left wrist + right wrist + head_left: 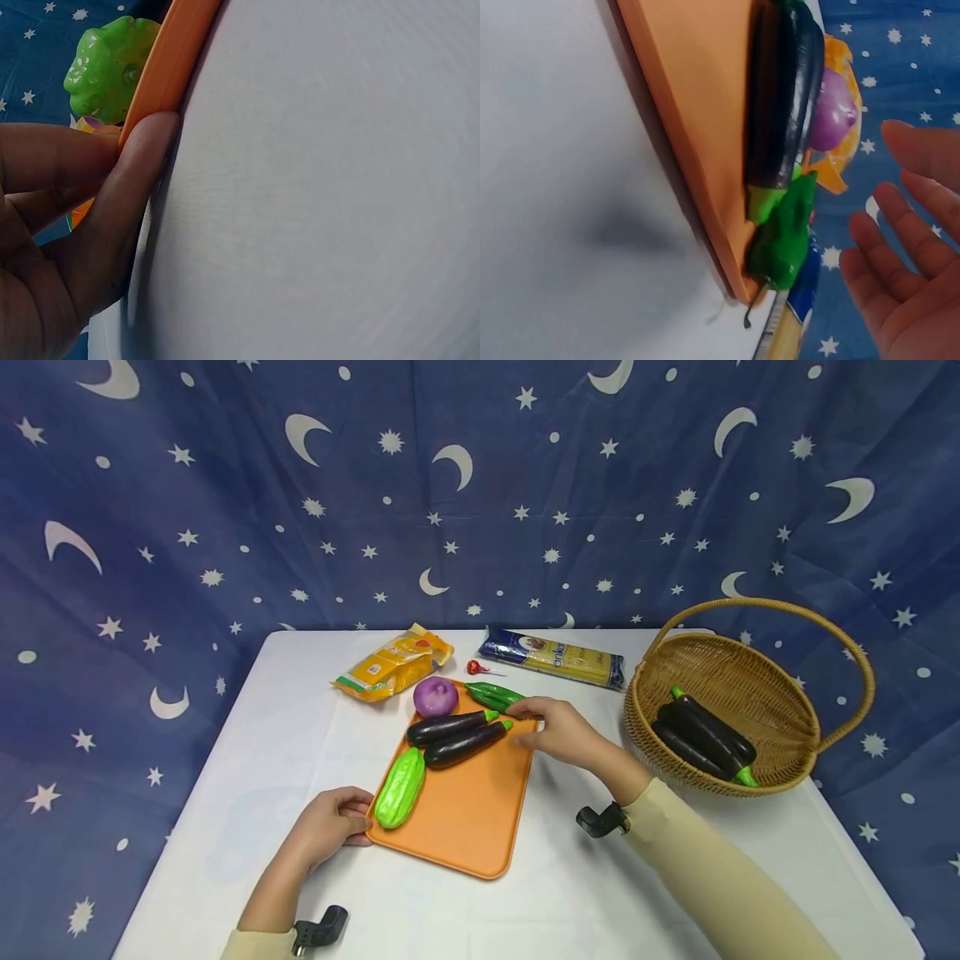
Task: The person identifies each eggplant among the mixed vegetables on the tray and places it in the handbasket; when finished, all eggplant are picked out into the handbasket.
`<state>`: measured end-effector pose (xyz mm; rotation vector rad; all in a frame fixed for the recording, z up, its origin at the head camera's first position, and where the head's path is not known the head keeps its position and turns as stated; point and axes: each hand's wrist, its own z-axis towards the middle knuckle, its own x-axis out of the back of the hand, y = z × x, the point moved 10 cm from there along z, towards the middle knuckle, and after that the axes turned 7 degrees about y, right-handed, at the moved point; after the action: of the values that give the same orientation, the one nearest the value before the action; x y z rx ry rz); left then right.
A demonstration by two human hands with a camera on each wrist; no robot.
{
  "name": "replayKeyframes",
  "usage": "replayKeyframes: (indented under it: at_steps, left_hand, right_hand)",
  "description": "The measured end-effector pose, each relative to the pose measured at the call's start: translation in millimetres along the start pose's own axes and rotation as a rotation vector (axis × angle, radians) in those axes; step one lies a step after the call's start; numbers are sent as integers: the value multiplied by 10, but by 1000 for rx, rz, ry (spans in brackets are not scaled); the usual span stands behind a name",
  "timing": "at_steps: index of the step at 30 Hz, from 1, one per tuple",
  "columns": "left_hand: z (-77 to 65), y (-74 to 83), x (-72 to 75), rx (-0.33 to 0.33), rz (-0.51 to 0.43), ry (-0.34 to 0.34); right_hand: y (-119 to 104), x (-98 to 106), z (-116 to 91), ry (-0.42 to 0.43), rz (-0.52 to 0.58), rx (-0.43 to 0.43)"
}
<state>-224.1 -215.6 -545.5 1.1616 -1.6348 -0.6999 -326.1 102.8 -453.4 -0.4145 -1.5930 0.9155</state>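
Note:
My left hand (pixel 327 822) pinches the near left corner of an orange tray (pixel 472 814); in the left wrist view thumb and fingers grip the tray's rim (pixel 176 64). Over the tray's right side hovers my right hand (pixel 562 732), fingers loosely spread and holding nothing, close to a green pepper (pixel 491 695). Two eggplants (pixel 468 745) lie side by side on the tray. A bright green ridged bitter melon (pixel 400 787) rests along its left edge, and a purple onion (pixel 436 697) sits at the far left corner. The right wrist view shows the open palm (pixel 915 300) apart from the pepper (pixel 784 240).
A wicker basket (pixel 637 718) with a tall handle stands at the right, holding several eggplants (pixel 708 735). Behind the tray lie a yellow packet (pixel 393 664), a red lollipop (pixel 474 667) and a pasta pack (pixel 555 657). A starry blue cloth (pixel 480 485) hangs behind the white table (pixel 255 760).

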Motion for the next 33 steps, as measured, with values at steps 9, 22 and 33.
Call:
replayKeyframes:
  at_steps: [9,22,33]
  left_hand:
    - [6,-30,12,10,-4,17]
    - [2,-12,3,23,2,1]
    - [1,-10,8,9,0,13]
  right_hand:
    - [-111,-270,148,-47,-109,113]
    - [-172,-565,245,-103,-202,178]
    - [-183,-768,282,-162,-214,218]
